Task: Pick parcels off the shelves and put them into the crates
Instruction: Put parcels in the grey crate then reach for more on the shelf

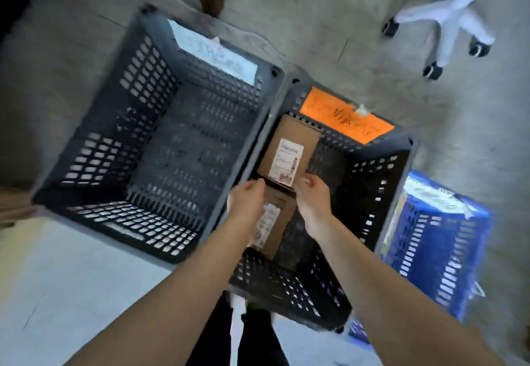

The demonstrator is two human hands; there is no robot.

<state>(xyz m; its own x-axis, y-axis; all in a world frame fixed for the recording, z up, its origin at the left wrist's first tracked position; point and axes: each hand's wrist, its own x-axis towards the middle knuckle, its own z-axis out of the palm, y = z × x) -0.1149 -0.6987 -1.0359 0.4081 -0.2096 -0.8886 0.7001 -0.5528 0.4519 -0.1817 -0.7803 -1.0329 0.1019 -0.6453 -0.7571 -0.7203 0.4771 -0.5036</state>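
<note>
Two parcels sit in the right crate [372, 182], the one with the orange label [344, 116]: the far parcel [286, 159] along its left wall, and the near parcel [281, 222] partly under our wrists. We judge the step to be setting the far parcel down. Our left hand [246, 202] and right hand [312, 193] flank its near end, fingers curled at its edge; through the blur we cannot tell whether they grip it or have let go. Next, both hands must come free for the shelves. Each parcel is a plain brown cardboard box, white shipping label up.
</note>
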